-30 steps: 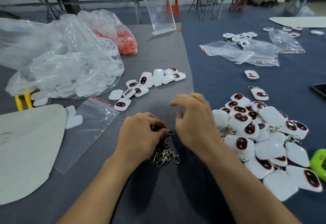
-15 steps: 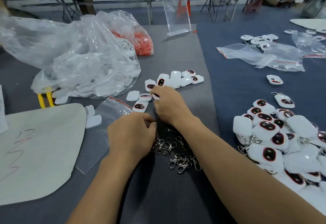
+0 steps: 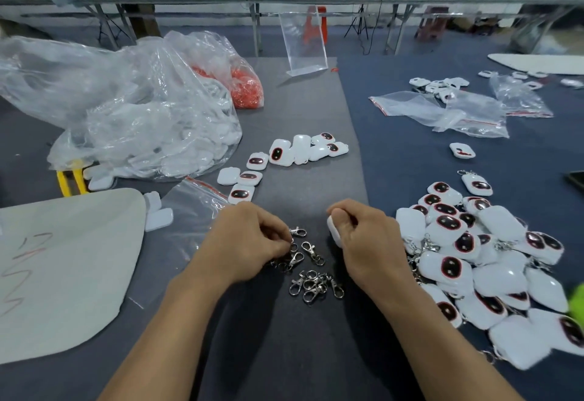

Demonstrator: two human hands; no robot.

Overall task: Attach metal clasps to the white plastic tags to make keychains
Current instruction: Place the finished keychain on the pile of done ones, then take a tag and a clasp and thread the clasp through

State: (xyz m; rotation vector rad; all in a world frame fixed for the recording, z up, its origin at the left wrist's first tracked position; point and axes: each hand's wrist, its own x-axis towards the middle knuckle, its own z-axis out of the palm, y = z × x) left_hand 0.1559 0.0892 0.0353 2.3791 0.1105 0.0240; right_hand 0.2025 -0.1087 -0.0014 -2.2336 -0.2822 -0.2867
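- Between the two hands, on the grey mat of the desk (image 3: 303,110), lies a loose heap of metal clasps (image 3: 316,283), nearer the person than either hand's knuckles.
- Left hand (image 3: 249,242) is curled nearly closed, fingertips pinched on a clasp or two at the heap's upper left edge; one clasp (image 3: 297,232) pokes out just past the fingers, its long axis running roughly left to right towards the other hand.
- Right hand (image 3: 366,239) is curled closed around one white tag (image 3: 332,230); only the tag's pale edge shows at the thumb side, facing left towards the held clasp.
- Held tag and held clasp sit close but apart, with bare mat between them. My judgement is that the coming move turns on that gap: the clasp's ring end must meet the tag's hole, and which end of the tag carries the hole cannot be told while the palm hides it.
- Either hand could close the gap; the left looks marginally better placed, since its clasp already points right.
- Unclasped tags (image 3: 284,155) lie in a row farther up the mat; a pile of finished keychains (image 3: 474,249) sits just right of the right hand, on the blue cloth.
- No brand or readable writing shows. The tags bear dark oval windows with red rims; a white board (image 3: 63,268) at left carries red scribbles that spell nothing legible.
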